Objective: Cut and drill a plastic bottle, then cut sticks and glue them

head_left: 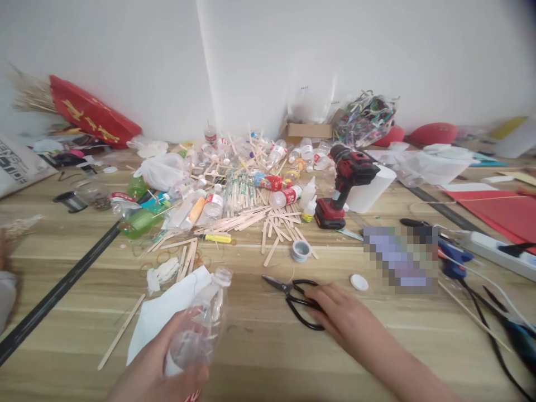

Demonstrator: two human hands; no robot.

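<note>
A clear plastic bottle (213, 312) without a cap is held by my left hand (167, 357), fingers wrapped round its lower part, its neck tilted up to the right. White paper (146, 324) lies on the table behind it. My right hand (335, 312) rests at the handles of black-handled scissors (287, 288). Their blades point to the left, and its fingers are bent over the handle loops. A white round cap (359, 282) lies just right of that hand. Beyond the scissors sits a roll of grey tape (300, 251).
Wooden sticks (243, 219) and plastic bottles (288, 196) are heaped at the middle back. Right of them stand a red drill (349, 178) and a paper roll (372, 190). A glue gun (454, 262) and power strip (502, 254) lie at right. Someone's sleeve (6, 296) shows at far left.
</note>
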